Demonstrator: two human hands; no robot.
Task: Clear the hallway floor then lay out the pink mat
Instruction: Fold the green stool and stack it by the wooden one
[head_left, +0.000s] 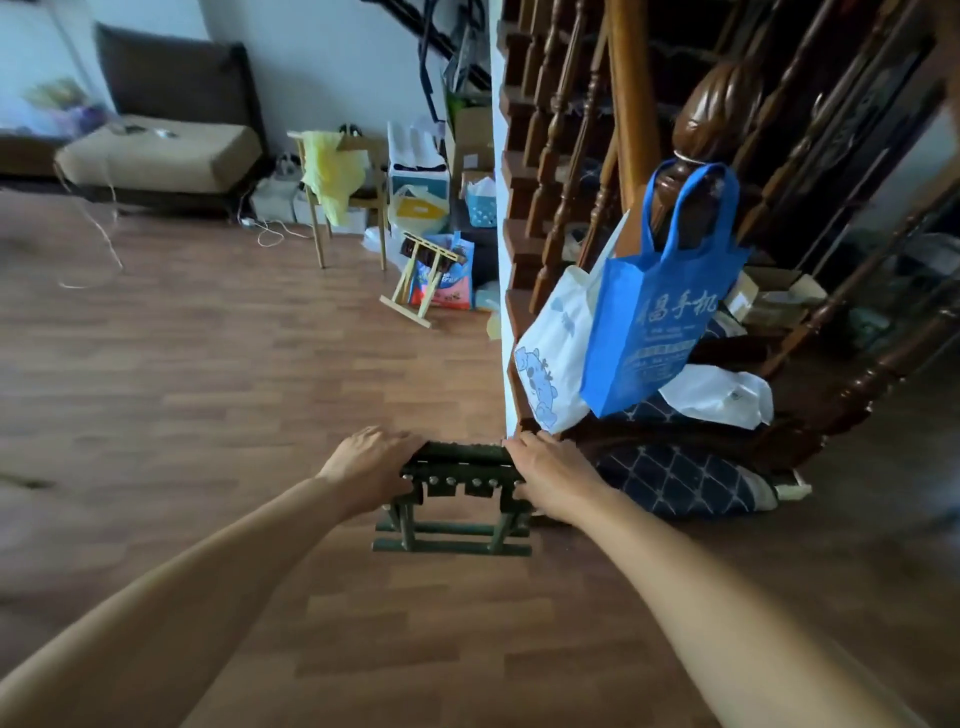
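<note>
I record left hand (371, 467) and right hand (556, 480) each curled round one end of the green stool (460, 480), which stands on the floor (208, 389) beside the stairs (563, 156). Pink mat not in view. Advise lifting level, clear of the blue bag (660, 317)

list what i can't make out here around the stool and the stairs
Head view only.
Seat ends of the green folding stool: covered by the left hand and right hand.
Contents of the blue bag: hidden by its own cloth.
The pink mat: nowhere in frame.
Small clutter on the sofa: blurred.
</note>
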